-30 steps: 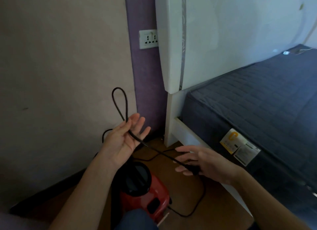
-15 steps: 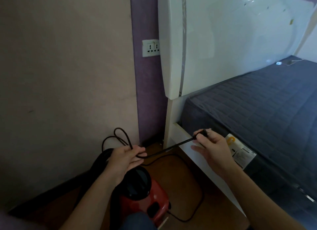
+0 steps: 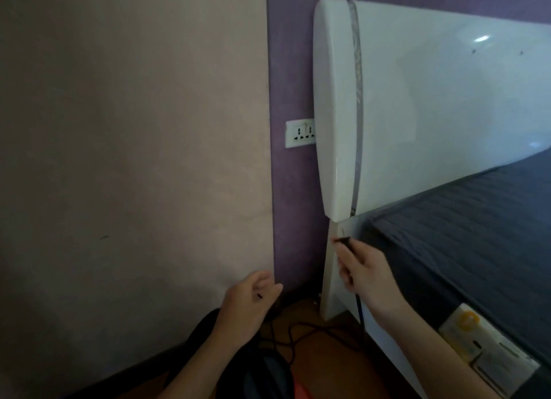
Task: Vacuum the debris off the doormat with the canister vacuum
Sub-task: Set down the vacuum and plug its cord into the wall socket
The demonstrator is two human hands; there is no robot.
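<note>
While the right hand [image 3: 365, 272] is raised beside the leg of the white headboard [image 3: 417, 100], its grip is clenched on the plug [image 3: 343, 239], whose dark tip juts out above the fingers; the prongs cannot be made out. The power cord [image 3: 359, 306] drops from under that hand to the wooden floor [image 3: 322, 366], where it lies in loose dark loops near the base of the headboard leg.

The left hand [image 3: 249, 304] hovers lower, near the corner where the beige wall [image 3: 134, 160] meets the purple wall [image 3: 290, 205]. Its grip is released, fingers loosely curled, grasping nothing; a small dark mark at the fingers is too small to identify.

The wall socket [image 3: 299, 133] sits on the purple wall well above both hands, its right part hidden behind the headboard edge.

The canister vacuum [image 3: 299, 391] is cut off at the bottom edge: only a sliver of red body and a dark mass below the left forearm show, details blurred. The doormat is not in view. The mattress [image 3: 477, 234] fills the right side, with labels [image 3: 477, 348] on its near face
</note>
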